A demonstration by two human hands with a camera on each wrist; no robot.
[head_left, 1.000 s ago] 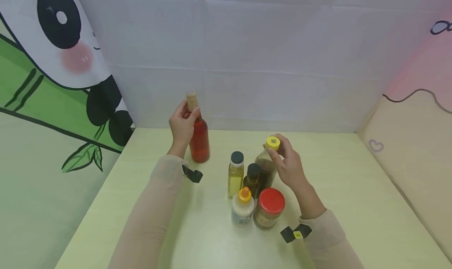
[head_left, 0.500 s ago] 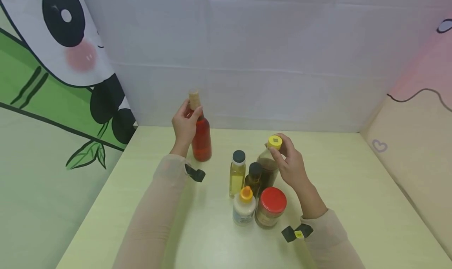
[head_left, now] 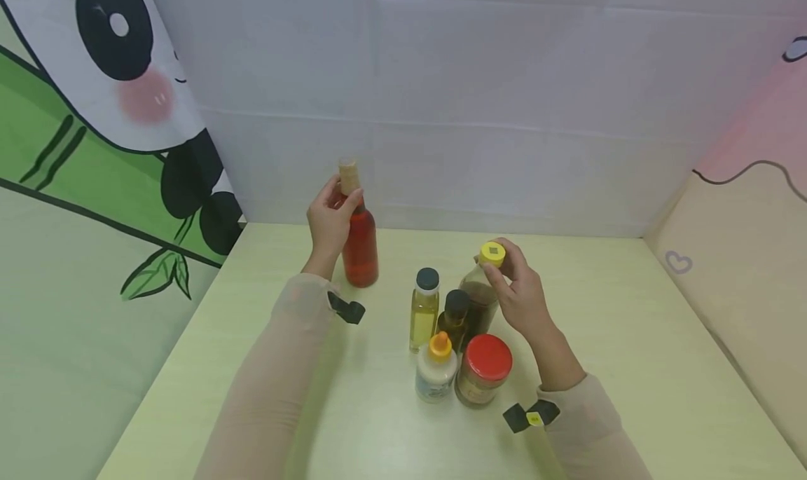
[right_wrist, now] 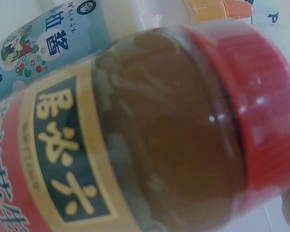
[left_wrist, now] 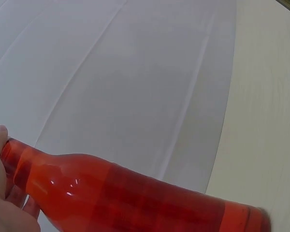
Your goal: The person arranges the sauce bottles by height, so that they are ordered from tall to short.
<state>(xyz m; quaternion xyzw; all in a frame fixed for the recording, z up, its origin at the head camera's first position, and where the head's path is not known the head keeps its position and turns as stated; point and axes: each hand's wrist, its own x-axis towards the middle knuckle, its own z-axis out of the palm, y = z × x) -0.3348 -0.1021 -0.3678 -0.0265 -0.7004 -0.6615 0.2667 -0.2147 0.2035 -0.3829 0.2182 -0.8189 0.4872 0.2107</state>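
Note:
My left hand (head_left: pixel 329 221) grips the neck of a tall red glass bottle (head_left: pixel 361 249) with a cork-coloured top. The bottle stands upright near the back of the table; the left wrist view shows its red body (left_wrist: pixel 135 198) and part of the hand (left_wrist: pixel 7 198). My right hand (head_left: pixel 522 291) holds the top of a dark-liquid bottle (head_left: pixel 482 301) by its yellow cap, thumb in front and fingers behind. A red-lidded jar of brown spread (head_left: pixel 484 370) stands just in front of that bottle. It fills the right wrist view as a labelled jar (right_wrist: pixel 174 130), hiding most of the hand.
Beside the dark-liquid bottle are a small black-capped bottle (head_left: pixel 452 315) and a slim bottle of yellow oil (head_left: pixel 424 315). A white squeeze bottle (head_left: pixel 435 375) with an orange nozzle stands left of the jar. A white wall sheet (head_left: pixel 454 115) rises behind the table (head_left: pixel 630 368).
The head view has shifted slightly, so everything sits a little further right in it. Both hands keep their hold, and the bottles and jar stay in place relative to one another.

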